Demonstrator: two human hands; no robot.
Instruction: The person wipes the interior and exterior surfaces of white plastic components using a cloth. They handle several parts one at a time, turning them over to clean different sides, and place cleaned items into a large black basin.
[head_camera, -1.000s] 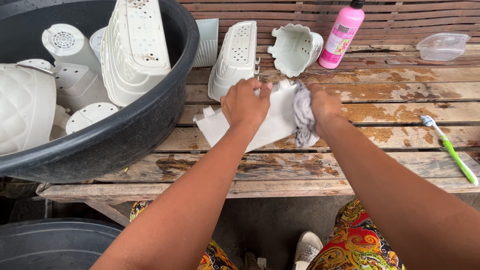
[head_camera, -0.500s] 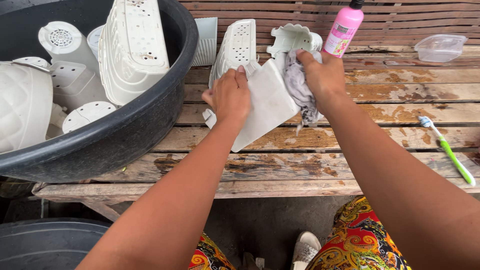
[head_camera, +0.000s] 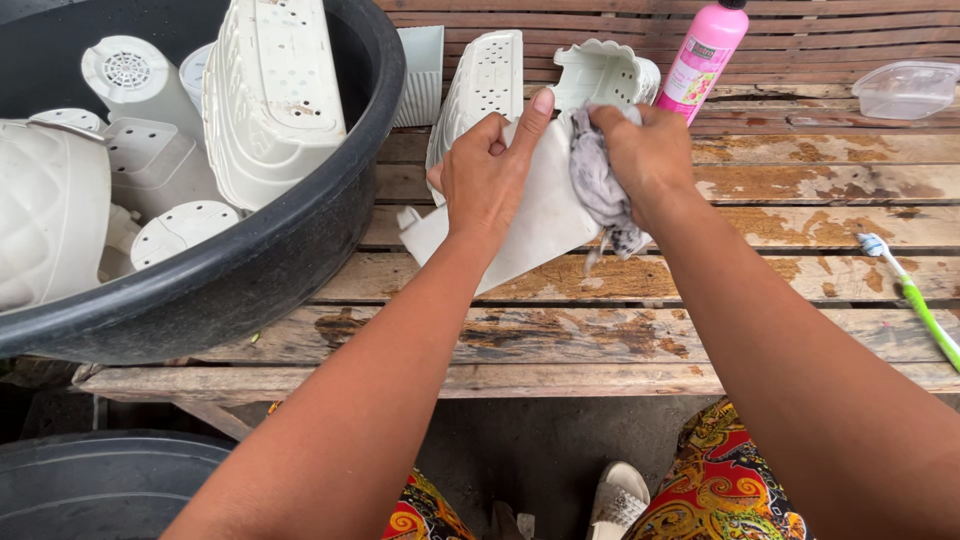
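My left hand (head_camera: 492, 172) grips a white plastic planter (head_camera: 535, 215), tilted above the wooden slat table (head_camera: 600, 335). My right hand (head_camera: 648, 152) is closed on a grey crumpled cloth (head_camera: 598, 190) that presses against the planter's right side. Both hands are just in front of two other white planters, a perforated white planter (head_camera: 482, 82) and a scalloped-rim white planter (head_camera: 600, 70), standing at the back of the table.
A big black tub (head_camera: 300, 240) at the left holds several white plastic pots and planters. A pink bottle (head_camera: 705, 50) and a clear plastic container (head_camera: 908, 90) stand at the back right. A green toothbrush (head_camera: 915, 300) lies at the right. Another dark tub (head_camera: 90, 485) sits below.
Both hands have lifted the planter off the table and tilted it farther away, toward the back planters. The cloth has slid along the planter's right side.
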